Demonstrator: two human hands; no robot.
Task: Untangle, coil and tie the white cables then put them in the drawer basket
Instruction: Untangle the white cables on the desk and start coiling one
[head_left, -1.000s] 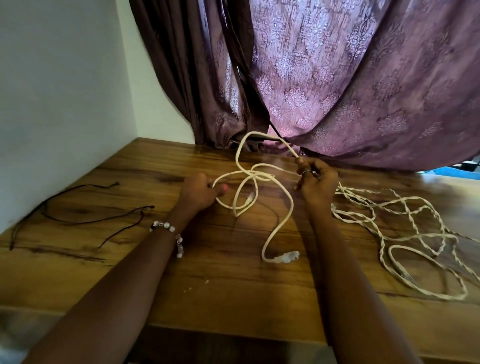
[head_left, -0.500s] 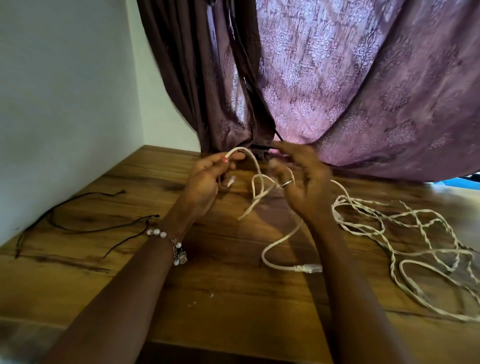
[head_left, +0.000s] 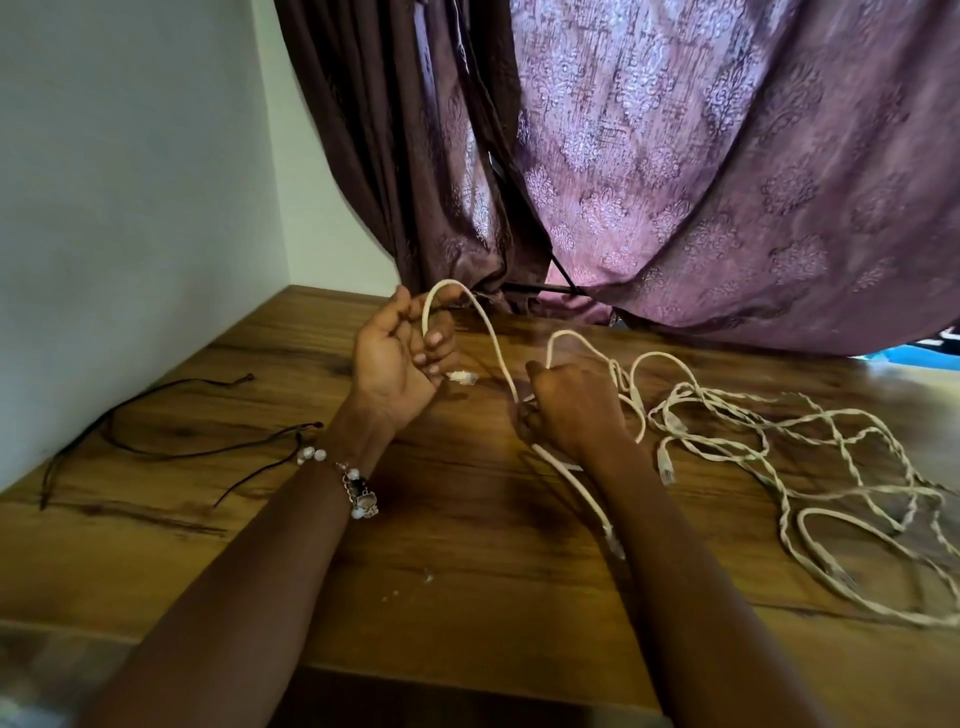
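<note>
Our left hand grips one end of a white cable looping upward. Our right hand clutches the same cable above the table.

Brown wooden table: grained, low sheen. Thin white plastic cables: smooth, matt, some twisted; clear plastic plugs. Purple patterned cloth curtain: woven, slight shine. Thin black matt cords. White wall: smooth, matt. Bead bracelet, glossy w/ metal bits.
</note>
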